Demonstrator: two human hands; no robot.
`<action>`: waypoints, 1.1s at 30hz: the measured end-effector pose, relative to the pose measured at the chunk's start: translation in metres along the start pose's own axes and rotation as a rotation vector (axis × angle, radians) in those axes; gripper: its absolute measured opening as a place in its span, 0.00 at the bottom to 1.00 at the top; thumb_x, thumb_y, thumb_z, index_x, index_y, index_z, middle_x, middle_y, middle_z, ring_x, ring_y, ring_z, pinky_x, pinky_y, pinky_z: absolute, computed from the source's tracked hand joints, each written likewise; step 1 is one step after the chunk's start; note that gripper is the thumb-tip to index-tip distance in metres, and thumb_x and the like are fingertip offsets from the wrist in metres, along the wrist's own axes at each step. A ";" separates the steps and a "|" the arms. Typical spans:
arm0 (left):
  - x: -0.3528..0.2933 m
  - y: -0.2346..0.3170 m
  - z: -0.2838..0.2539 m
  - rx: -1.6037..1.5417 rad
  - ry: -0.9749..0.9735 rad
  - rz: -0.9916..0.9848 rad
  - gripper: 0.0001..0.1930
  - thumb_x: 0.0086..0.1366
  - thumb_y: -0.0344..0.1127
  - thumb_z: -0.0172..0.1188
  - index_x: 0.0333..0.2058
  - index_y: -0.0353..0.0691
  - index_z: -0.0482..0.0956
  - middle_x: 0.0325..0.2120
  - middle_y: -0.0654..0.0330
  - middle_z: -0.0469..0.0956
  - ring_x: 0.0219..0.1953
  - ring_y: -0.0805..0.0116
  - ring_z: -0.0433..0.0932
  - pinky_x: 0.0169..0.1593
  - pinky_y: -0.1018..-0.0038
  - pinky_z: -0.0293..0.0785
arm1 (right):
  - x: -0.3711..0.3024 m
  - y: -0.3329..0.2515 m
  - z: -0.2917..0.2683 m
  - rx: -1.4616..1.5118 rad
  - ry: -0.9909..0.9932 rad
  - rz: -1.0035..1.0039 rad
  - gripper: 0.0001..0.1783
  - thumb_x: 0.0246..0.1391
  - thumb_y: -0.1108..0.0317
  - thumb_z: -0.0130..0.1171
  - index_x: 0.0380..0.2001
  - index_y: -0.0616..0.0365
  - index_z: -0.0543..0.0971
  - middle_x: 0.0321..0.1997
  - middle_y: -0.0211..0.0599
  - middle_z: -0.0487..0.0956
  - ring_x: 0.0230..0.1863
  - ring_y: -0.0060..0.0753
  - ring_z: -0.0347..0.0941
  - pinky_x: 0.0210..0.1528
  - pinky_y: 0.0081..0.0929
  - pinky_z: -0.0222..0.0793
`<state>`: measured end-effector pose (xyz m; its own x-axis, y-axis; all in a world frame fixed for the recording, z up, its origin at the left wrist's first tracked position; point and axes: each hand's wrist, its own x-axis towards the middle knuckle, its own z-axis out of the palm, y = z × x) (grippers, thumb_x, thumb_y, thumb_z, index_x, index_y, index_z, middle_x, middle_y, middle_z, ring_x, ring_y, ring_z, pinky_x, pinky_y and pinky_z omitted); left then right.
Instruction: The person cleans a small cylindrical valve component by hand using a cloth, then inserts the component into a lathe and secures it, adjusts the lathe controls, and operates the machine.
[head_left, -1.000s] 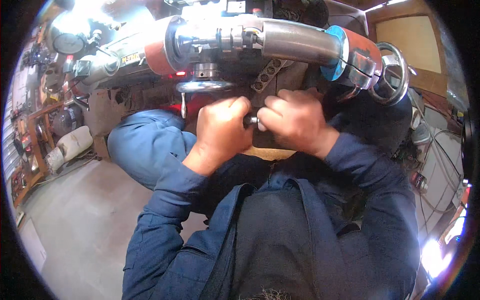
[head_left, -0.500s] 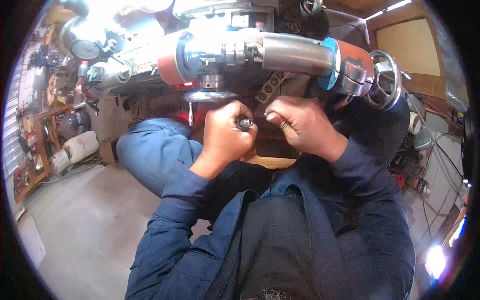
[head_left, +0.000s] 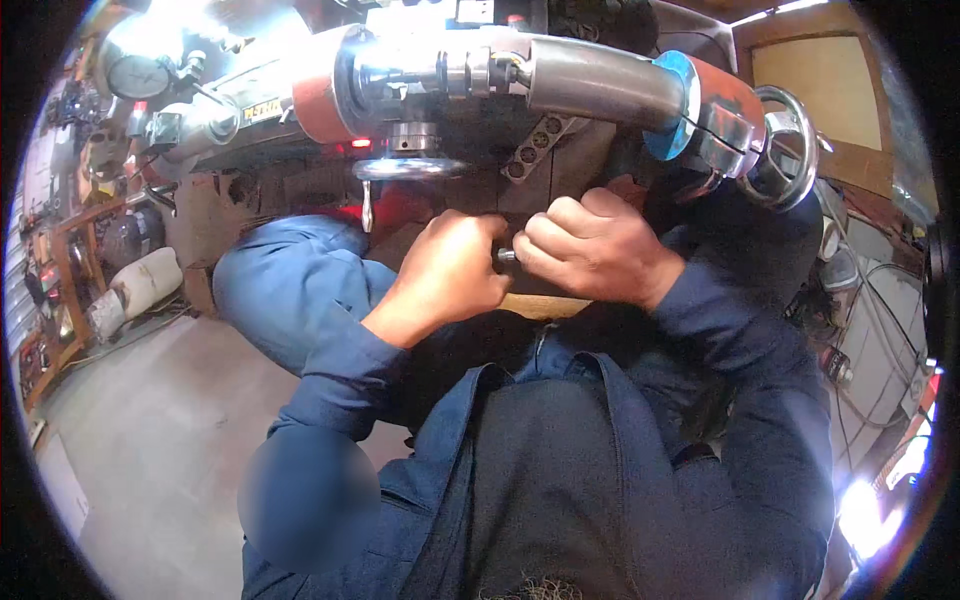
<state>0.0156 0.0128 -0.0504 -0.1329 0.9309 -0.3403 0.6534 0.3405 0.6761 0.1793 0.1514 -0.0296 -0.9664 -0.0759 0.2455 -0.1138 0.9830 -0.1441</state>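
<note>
My left hand is closed around a small dark cylindrical tool with a metal tip, and most of the tool is hidden in the palm. Close against it on the right, my right hand is closed, its curled fingers meeting the metal tip. Whatever else those fingers pinch cannot be made out. Both hands are above my lap, just below a lathe-like machine. Nearest them on that machine is a shiny handwheel with a hanging crank handle.
Across the top runs the machine with a thick steel cylinder, red-orange end blocks and a larger handwheel at right. Behind my hands lies a power strip. A whitish container lies on the floor at left, beside wooden shelving.
My hands have come together: the right hand moved left onto the tool's metal tip, and the left turned so its back covers the tool. The view has shifted slightly.
</note>
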 end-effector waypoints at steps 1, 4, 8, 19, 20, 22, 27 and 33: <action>-0.002 -0.003 0.003 0.019 -0.022 0.040 0.14 0.47 0.38 0.72 0.28 0.34 0.82 0.26 0.42 0.82 0.32 0.43 0.83 0.36 0.57 0.78 | -0.001 0.001 0.005 -0.013 0.025 -0.046 0.06 0.46 0.61 0.57 0.30 0.45 0.74 0.31 0.23 0.70 0.36 0.25 0.71 0.31 0.25 0.68; -0.002 0.002 0.001 0.162 -0.075 -0.005 0.15 0.45 0.38 0.73 0.29 0.36 0.82 0.27 0.44 0.82 0.34 0.42 0.82 0.38 0.56 0.78 | -0.008 -0.003 0.018 0.041 -0.003 -0.045 0.05 0.47 0.61 0.57 0.28 0.46 0.75 0.30 0.25 0.71 0.35 0.28 0.72 0.32 0.31 0.68; 0.004 0.002 0.008 0.173 0.104 -0.013 0.08 0.44 0.30 0.66 0.26 0.39 0.79 0.25 0.45 0.81 0.32 0.43 0.83 0.38 0.54 0.79 | -0.010 -0.015 0.042 0.337 -0.037 0.351 0.08 0.51 0.64 0.61 0.26 0.52 0.74 0.22 0.28 0.68 0.24 0.32 0.69 0.29 0.38 0.67; 0.005 0.003 0.001 -0.217 0.468 0.073 0.07 0.47 0.27 0.67 0.27 0.39 0.79 0.24 0.50 0.81 0.28 0.51 0.83 0.33 0.64 0.77 | -0.008 0.004 0.006 0.960 0.009 0.581 0.13 0.69 0.60 0.51 0.35 0.56 0.76 0.27 0.34 0.76 0.27 0.42 0.73 0.33 0.37 0.71; 0.004 0.003 0.003 -0.219 0.461 0.069 0.07 0.47 0.27 0.67 0.27 0.39 0.79 0.24 0.50 0.81 0.28 0.51 0.83 0.33 0.64 0.77 | -0.005 0.003 0.003 0.733 0.033 0.495 0.09 0.66 0.63 0.53 0.36 0.56 0.77 0.31 0.39 0.78 0.32 0.50 0.76 0.37 0.42 0.73; 0.004 0.006 0.004 -0.219 0.376 0.024 0.07 0.47 0.28 0.68 0.27 0.38 0.80 0.23 0.48 0.80 0.28 0.49 0.83 0.32 0.63 0.77 | 0.000 0.001 0.001 0.667 0.080 0.431 0.04 0.58 0.67 0.58 0.35 0.53 0.77 0.33 0.43 0.78 0.35 0.54 0.77 0.37 0.44 0.74; 0.005 0.012 -0.002 -0.114 0.217 0.002 0.12 0.50 0.36 0.71 0.26 0.33 0.80 0.21 0.46 0.80 0.24 0.55 0.83 0.30 0.65 0.76 | -0.001 0.000 0.002 0.424 0.029 0.282 0.08 0.49 0.64 0.64 0.33 0.50 0.78 0.27 0.33 0.74 0.32 0.40 0.76 0.31 0.37 0.71; 0.004 -0.001 0.001 0.048 -0.010 0.024 0.14 0.48 0.39 0.71 0.27 0.33 0.81 0.24 0.42 0.81 0.30 0.46 0.83 0.34 0.58 0.78 | -0.006 -0.004 0.009 0.062 0.076 0.039 0.10 0.43 0.61 0.64 0.31 0.48 0.77 0.27 0.27 0.72 0.33 0.32 0.72 0.29 0.34 0.70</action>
<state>0.0156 0.0157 -0.0532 -0.1095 0.9373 -0.3308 0.6914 0.3109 0.6521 0.1834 0.1465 -0.0391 -0.9503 -0.0228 0.3105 -0.0930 0.9725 -0.2134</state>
